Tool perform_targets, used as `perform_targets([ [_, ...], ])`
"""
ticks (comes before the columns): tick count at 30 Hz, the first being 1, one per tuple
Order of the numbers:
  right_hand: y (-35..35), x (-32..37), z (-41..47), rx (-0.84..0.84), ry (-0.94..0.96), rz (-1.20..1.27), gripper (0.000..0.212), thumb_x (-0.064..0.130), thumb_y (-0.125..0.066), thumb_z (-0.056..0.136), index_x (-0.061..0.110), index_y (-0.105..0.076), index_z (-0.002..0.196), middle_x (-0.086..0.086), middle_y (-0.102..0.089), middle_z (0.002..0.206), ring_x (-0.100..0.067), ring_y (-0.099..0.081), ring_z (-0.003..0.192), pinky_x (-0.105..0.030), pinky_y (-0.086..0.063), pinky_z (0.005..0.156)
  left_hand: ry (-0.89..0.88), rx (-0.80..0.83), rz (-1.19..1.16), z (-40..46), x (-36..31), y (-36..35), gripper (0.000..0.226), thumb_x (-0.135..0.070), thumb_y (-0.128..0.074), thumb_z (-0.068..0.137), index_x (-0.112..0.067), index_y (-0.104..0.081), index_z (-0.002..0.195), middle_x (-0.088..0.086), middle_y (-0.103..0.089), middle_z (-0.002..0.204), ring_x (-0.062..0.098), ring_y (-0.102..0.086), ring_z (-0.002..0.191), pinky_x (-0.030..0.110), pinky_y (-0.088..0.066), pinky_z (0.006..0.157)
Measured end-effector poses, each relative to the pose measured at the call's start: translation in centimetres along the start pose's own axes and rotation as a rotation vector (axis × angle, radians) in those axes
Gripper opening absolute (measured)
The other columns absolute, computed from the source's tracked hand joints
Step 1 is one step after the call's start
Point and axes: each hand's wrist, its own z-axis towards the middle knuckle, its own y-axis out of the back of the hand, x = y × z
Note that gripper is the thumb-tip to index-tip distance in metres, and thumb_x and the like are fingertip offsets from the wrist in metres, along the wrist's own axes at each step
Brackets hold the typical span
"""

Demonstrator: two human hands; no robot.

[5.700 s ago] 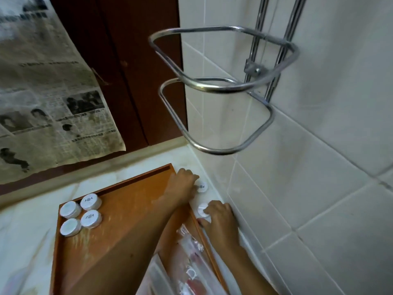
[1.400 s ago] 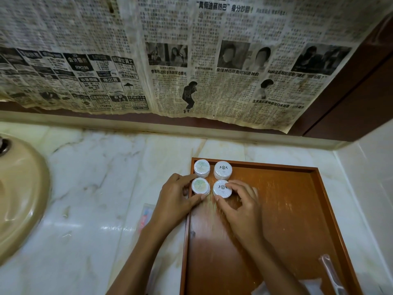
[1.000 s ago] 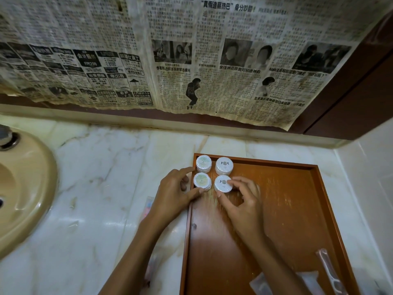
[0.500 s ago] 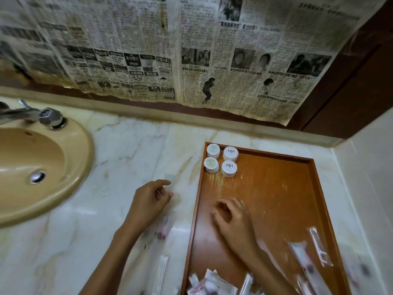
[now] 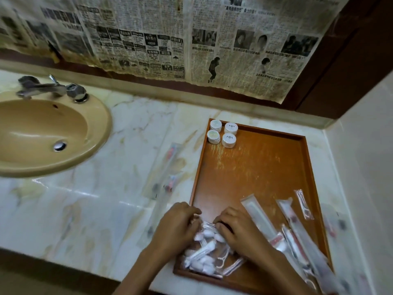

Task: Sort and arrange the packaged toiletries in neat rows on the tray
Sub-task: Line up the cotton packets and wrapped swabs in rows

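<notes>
A brown wooden tray (image 5: 261,167) lies on the marble counter. Several small round white packs (image 5: 222,134) stand in a tight square at its far left corner. At the tray's near left corner lies a heap of small white plastic-wrapped packets (image 5: 205,254). My left hand (image 5: 176,225) and my right hand (image 5: 236,228) both rest on top of this heap with curled fingers, gripping packets. Long clear-wrapped toothbrush packs (image 5: 293,231) lie slanted over the tray's near right part.
A tan sink (image 5: 42,133) with a metal tap (image 5: 49,88) sits to the left. More clear toothbrush packs (image 5: 165,173) lie on the counter (image 5: 95,199) left of the tray. Newspaper (image 5: 191,39) covers the back wall; a tiled wall stands to the right.
Both hands left the round packs at the far corner and drew back to the near end of the tray, where they now grip the heap of small packets. The view tilted down.
</notes>
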Motion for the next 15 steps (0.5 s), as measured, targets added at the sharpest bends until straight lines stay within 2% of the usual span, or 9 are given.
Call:
perform_targets([
  [4, 0.7, 0.4, -3.3, 0.081, -0.048, 0.003, 0.03, 0.041, -0.058, 0.088, 0.029, -0.062, 0.116, 0.012, -0.056, 0.104, -0.004, -0.046, 0.097, -0.024, -0.04, 0.086, -0.043, 0.178, 0.206, -1.8, -0.9, -0.9, 0.03, -0.042, -0.057, 0.085, -0.024, -0.066, 0.107, -0.003, -0.051, 0.1, 0.015, -0.041, 0.105, 0.03, -0.046, 0.074],
  [8, 0.6, 0.3, -5.1, 0.025, -0.113, 0.019, 0.026, 0.032, -0.062, 0.088, 0.029, -0.064, 0.114, 0.013, -0.058, 0.102, -0.003, -0.047, 0.096, -0.022, -0.04, 0.085, -0.046, 0.209, 0.368, -2.2, -1.0, -1.3, 0.03, -0.031, -0.062, 0.082, -0.017, -0.064, 0.108, 0.001, -0.05, 0.103, 0.021, -0.042, 0.108, 0.033, -0.048, 0.069],
  [11, 0.4, 0.3, -5.4, -0.098, -0.163, 0.079, 0.005, 0.022, -0.065, 0.085, 0.024, -0.063, 0.09, 0.014, -0.054, 0.087, -0.001, -0.048, 0.083, -0.023, -0.042, 0.073, -0.024, 0.186, 0.32, -2.0, -1.0, -1.4, 0.028, -0.027, -0.061, 0.083, -0.02, -0.064, 0.11, -0.002, -0.051, 0.104, 0.017, -0.041, 0.107, 0.03, -0.046, 0.073],
  [12, 0.5, 0.5, -5.5, -0.135, -0.206, 0.128, 0.007, 0.019, -0.067, 0.084, 0.023, -0.061, 0.083, 0.012, -0.054, 0.084, -0.003, -0.05, 0.079, -0.024, -0.044, 0.069, -0.002, 0.171, 0.257, -1.9, -1.0, -1.3, 0.025, -0.028, -0.063, 0.082, -0.022, -0.064, 0.107, -0.005, -0.052, 0.102, 0.015, -0.041, 0.104, 0.028, -0.045, 0.073],
  [15, 0.9, 0.7, -5.9, -0.247, -0.33, 0.342, 0.013, 0.014, -0.071, 0.082, 0.019, -0.06, 0.078, 0.005, -0.059, 0.077, -0.009, -0.055, 0.071, -0.026, -0.049, 0.064, 0.053, 0.1, 0.074, -1.7, -1.4, -1.0, 0.016, -0.028, -0.071, 0.076, -0.025, -0.056, 0.08, -0.009, -0.051, 0.082, 0.012, -0.045, 0.084, 0.022, -0.037, 0.062],
])
